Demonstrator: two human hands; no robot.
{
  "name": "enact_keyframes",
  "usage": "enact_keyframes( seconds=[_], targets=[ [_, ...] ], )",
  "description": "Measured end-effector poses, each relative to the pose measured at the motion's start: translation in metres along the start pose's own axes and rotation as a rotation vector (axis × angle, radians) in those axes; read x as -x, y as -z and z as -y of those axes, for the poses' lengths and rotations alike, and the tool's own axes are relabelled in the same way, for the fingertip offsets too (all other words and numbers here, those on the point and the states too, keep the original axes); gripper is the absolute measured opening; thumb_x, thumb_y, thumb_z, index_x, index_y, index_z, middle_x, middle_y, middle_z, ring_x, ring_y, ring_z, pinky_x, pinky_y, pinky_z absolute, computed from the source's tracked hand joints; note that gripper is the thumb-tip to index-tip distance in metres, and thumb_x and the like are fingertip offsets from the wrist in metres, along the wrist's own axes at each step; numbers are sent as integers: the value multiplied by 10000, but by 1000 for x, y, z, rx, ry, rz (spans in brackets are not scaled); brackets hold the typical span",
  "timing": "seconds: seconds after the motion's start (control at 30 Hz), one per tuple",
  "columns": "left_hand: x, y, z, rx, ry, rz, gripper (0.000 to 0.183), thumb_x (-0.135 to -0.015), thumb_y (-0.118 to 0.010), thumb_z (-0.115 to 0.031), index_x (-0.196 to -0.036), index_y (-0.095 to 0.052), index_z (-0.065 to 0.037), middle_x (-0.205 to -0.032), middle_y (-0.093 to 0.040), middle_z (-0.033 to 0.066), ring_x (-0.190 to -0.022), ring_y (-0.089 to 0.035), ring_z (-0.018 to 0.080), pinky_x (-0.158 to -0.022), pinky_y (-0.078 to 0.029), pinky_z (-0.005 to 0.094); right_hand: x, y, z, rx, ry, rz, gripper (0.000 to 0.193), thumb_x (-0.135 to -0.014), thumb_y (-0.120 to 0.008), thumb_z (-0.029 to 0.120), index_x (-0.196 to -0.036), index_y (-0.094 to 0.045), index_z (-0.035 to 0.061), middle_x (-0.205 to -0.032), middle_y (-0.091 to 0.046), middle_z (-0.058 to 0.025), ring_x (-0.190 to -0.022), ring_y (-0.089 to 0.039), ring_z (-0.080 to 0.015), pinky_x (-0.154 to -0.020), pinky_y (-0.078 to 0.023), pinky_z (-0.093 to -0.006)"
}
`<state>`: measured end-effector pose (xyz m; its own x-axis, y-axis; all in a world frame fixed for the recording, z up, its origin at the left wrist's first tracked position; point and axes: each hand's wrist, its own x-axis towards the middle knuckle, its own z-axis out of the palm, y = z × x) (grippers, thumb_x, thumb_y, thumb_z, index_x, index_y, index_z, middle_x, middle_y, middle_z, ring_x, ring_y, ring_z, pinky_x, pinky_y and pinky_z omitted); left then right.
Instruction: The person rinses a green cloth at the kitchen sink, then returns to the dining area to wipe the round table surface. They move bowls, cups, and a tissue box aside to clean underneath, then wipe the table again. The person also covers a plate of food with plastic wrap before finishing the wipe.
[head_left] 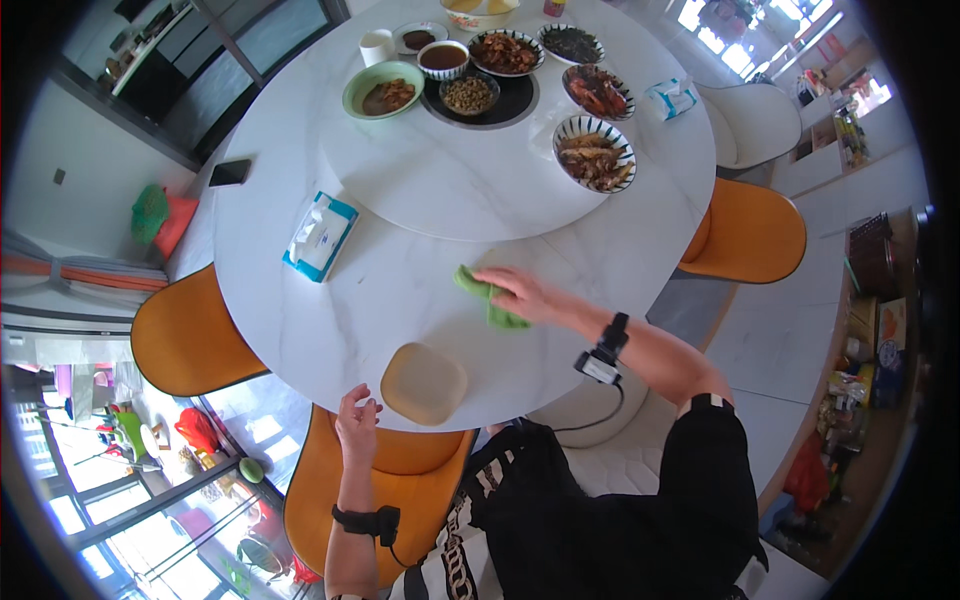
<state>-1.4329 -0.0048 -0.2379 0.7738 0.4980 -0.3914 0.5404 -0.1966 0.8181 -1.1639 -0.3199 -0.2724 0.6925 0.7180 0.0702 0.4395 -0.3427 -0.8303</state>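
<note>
My right hand (522, 294) presses a green cloth (507, 317) on the white marbled round table (400, 310); parts of the cloth stick out past the fingertips and below the palm. Close to the table's near edge lies a beige tray (424, 384) with rounded corners and nothing on it. Just left of that tray, by the edge, my left hand (357, 422) is held with fingers loosely bent and apart, and I see nothing in it. A blue and white tissue pack (321, 237) lies farther off on the left.
On the raised turntable (430, 205) stand several dishes of food, including a fish dish (596, 155) and a pale green bowl (384, 91). A phone (230, 173) lies at the left edge. Orange chairs (195, 340) surround the table. Another tissue pack (671, 98) is at right.
</note>
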Motion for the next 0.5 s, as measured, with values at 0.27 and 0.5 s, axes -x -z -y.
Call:
enact_keyframes(
  seconds=[0.27, 0.5],
  targets=[
    [-1, 9, -66, 90, -80, 121, 319, -934, -577, -113, -1235, -601, -9, -1136, -669, 110, -880, -706, 187, -715, -557, 312, 26, 146, -102, -377, -899, -1287, 302, -994, -466, 333, -1157, -590, 111, -812, -650, -47, -628, -630, -138, -494, -468, -297],
    [-9, 7, -138, 59, -253, 225, 306, -941, -527, -88, -1224, -583, 12, -1155, -652, 109, -887, -696, 186, -749, -537, 291, 14, 199, -161, -548, -752, -916, 229, -953, -511, 263, -1071, -571, 77, -736, -632, -58, -529, -583, -135, -435, -428, -277]
  ],
)
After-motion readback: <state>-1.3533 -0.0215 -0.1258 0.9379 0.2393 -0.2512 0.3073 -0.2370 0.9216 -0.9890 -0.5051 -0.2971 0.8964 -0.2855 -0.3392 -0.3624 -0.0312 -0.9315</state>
